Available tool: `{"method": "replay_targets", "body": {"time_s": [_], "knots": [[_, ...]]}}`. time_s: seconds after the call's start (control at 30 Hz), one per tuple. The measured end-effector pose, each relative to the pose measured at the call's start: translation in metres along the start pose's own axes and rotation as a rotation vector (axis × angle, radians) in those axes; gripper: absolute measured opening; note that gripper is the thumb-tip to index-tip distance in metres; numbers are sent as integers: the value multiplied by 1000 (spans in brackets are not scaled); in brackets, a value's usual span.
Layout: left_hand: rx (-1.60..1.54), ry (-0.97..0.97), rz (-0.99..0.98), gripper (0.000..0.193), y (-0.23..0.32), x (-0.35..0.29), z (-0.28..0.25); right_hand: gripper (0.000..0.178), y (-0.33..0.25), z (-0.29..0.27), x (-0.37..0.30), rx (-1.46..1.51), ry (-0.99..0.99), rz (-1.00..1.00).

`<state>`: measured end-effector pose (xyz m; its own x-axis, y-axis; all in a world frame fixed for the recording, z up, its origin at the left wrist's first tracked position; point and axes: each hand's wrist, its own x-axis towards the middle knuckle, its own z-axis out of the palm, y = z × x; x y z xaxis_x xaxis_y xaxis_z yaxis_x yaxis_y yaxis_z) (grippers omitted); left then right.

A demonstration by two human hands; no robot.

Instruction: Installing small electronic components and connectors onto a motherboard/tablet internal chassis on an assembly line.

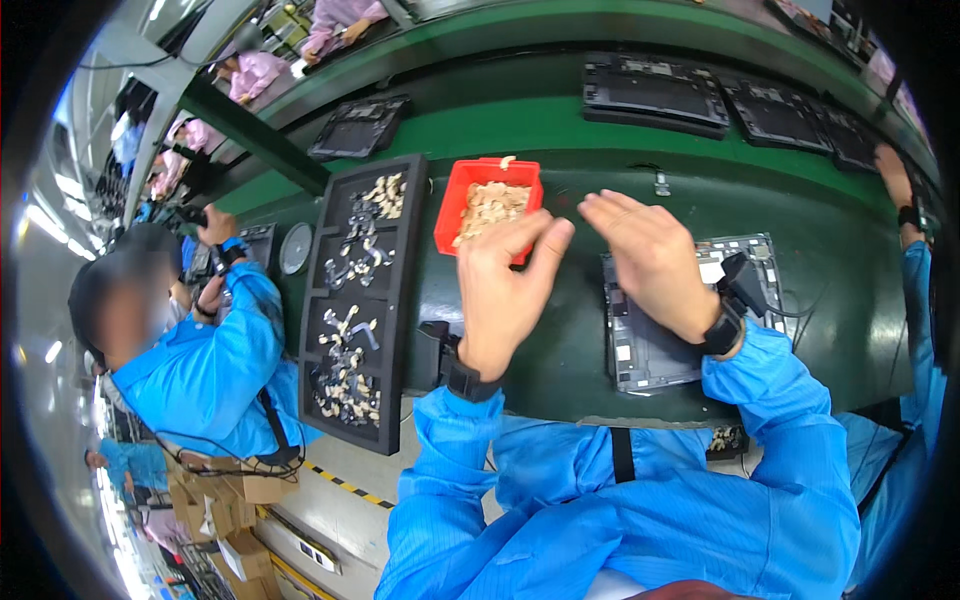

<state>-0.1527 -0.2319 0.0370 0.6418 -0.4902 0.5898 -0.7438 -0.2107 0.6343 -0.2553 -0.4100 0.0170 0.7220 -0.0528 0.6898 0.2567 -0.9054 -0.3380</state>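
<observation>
One red bin beyond left fingers, loosely parted; right fingers straight; holds unclear

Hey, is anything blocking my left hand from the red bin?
Nothing visible stands between them: in this view, your left hand overlaps the near right part of the red bin. The black tray sits left of both.

Holding left hand by a red bin of tan pieces, partly hiding it, right hand above a flat electronic panel on a green bench. Having, farther left, a divided black tray of small parts near a co-worker in blue.
</observation>
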Motion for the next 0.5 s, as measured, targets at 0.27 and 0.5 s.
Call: {"method": "replay_targets", "body": {"time_s": [0.27, 0.5], "knots": [[-271, -154, -55, 11, 38, -17, 18, 29, -12, -31, -2, 1109, -78, 646], [-131, -457, 258, 30, 68, -21, 63, 21, -21, -109, -66, 901, 250, 662]]}}
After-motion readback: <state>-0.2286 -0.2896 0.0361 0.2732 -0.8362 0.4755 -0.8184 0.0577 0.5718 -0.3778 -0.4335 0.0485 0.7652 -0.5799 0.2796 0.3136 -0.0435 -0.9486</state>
